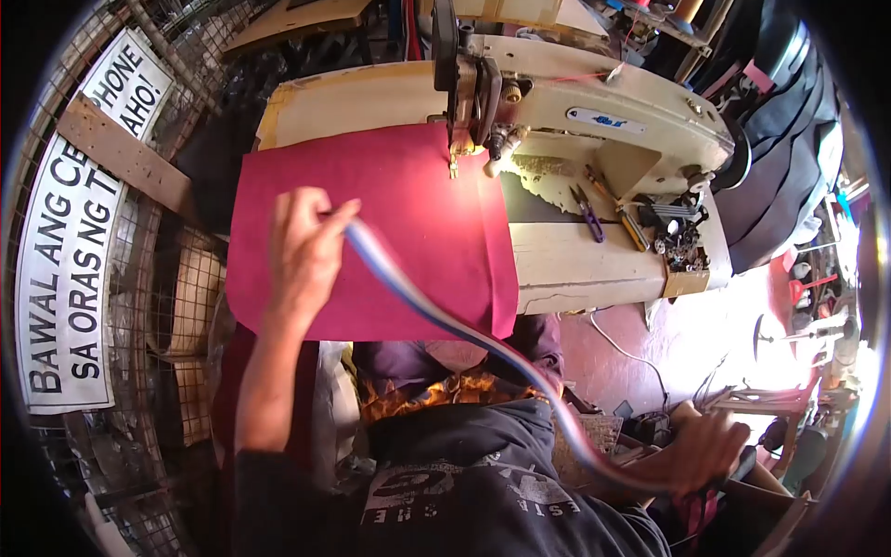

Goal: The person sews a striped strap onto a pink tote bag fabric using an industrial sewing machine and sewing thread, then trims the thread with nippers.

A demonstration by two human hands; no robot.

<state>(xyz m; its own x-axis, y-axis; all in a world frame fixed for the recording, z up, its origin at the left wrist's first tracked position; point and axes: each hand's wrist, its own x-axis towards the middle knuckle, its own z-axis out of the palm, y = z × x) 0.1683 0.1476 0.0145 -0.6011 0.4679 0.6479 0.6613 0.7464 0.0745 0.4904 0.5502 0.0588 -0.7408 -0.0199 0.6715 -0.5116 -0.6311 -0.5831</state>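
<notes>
Left hand (306,246) over magenta fabric (408,251), fingers curled, pinching end of striped strap (501,350). Strap runs past fabric's near edge to right hand (701,455), near right. Right hand blurred; can't tell how closed or whether gripping strap. Sewing machine (594,97) on far side.

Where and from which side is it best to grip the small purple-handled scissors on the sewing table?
Probably by the purple handles, coming from the near side: the small purple-handled scissors lie with these handles nearest the camera and the pointed blades facing away.
</notes>
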